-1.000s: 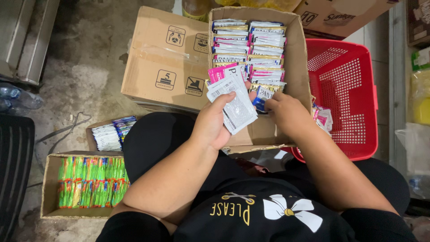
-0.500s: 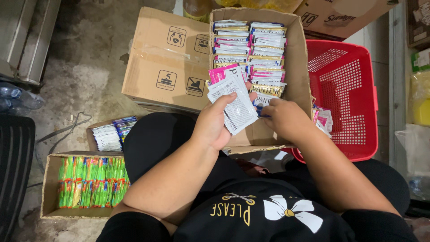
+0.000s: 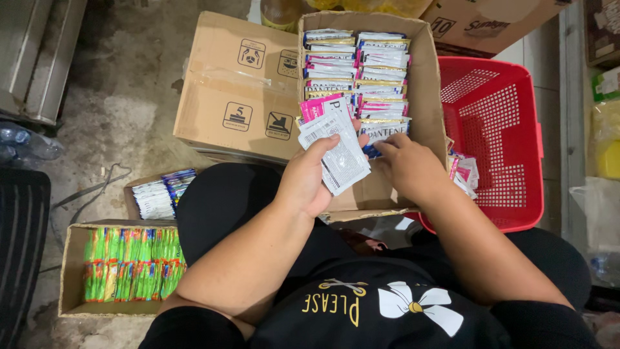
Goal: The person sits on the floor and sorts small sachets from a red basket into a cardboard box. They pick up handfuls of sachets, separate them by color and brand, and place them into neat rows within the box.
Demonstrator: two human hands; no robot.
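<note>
Open cardboard box (image 3: 426,77) on the lap, mostly filled with two rows of sachets (image 3: 357,71). Left hand (image 3: 307,178) clamped around a fanned sachet stack (image 3: 336,145), unplaced. Right hand (image 3: 410,167) fingers curled, pressing front sachet (image 3: 382,131) into row.

Right fingertips (image 3: 387,147) hidden (among sachets (image 3: 381,132))

Bright overhead light, soft shadows, sharp focus, dim corners

floor (image 3: 123,116): concrete | on it: closed carton (image 3: 242,87), green-sachet box (image 3: 71,271), red basket (image 3: 516,213)
</note>
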